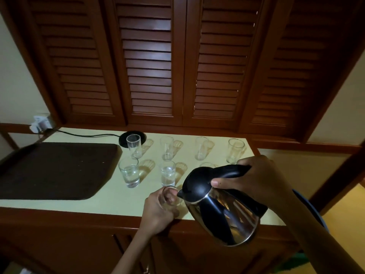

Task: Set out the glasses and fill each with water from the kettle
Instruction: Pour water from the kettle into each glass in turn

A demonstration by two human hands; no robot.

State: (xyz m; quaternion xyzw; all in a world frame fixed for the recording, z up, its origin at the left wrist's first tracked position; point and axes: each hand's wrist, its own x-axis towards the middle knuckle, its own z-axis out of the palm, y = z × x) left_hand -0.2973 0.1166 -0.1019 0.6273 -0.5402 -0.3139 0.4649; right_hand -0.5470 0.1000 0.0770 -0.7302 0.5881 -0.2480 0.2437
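**Now the kettle spout is at a held glass**

Head view: the right hand (256,180) is wrapped round the black handle of the kettle (221,206), thumb on the lid. It tips the kettle so the spout sits right at the rim of the held glass (171,196). The left hand (159,209) curls round that glass near the front edge of the surface (110,202). I cannot tell whether the glass rests on the surface, nor whether water is running.

Toward the middle, two filled glasses (129,175) stand side by side. Along the back edge, four empty glasses (201,148) stand in a row, the leftmost just in front of the kettle base (124,139). A dark tray (55,169) lies at the left edge.

The step in hand looks like filling this glass. The next move calls for a slow, steady tilt, stopping short of the rim, then setting the glass beside the filled pair before moving on to the back row.
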